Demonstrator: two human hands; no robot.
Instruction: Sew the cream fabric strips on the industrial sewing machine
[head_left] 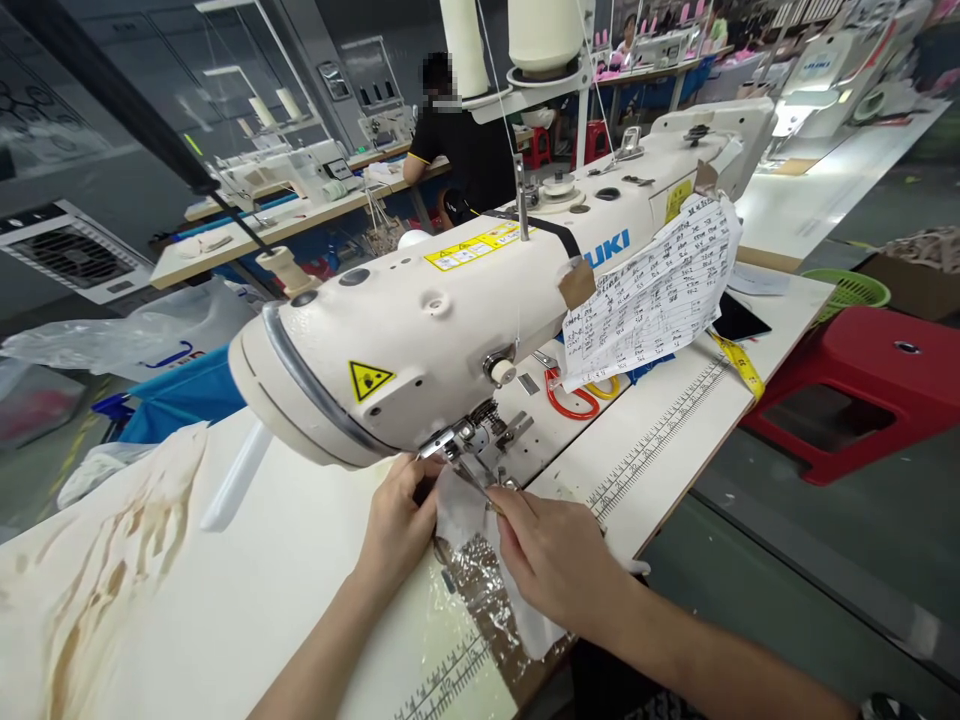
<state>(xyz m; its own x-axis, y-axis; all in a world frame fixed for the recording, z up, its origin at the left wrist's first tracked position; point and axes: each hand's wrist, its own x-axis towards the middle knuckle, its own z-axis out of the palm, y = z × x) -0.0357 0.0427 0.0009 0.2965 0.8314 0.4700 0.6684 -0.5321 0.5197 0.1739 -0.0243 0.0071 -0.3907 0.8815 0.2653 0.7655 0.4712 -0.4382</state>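
A white sewing machine [420, 330] stands before me, and both my hands work by its needle area. A piece of thin white fabric [459, 508] lies at the presser foot [450, 440] and hangs down toward me. My left hand [397, 515] is closed at the fabric's left edge, its fingertips partly hidden under the machine head. My right hand [555, 555] pinches a slim metal tool, seemingly tweezers [477, 474], pointing toward the presser foot. Shiny clear plastic film [480, 575] covers the brown surface below the fabric.
Red-handled scissors [570, 400] lie behind the needle area. A handwritten sheet [652, 290] hangs on the machine arm. Cream fabric [127, 560] is spread at left. A yellow tape measure [739, 365] droops over the right edge near a red stool [862, 390]. A person [469, 160] sits beyond.
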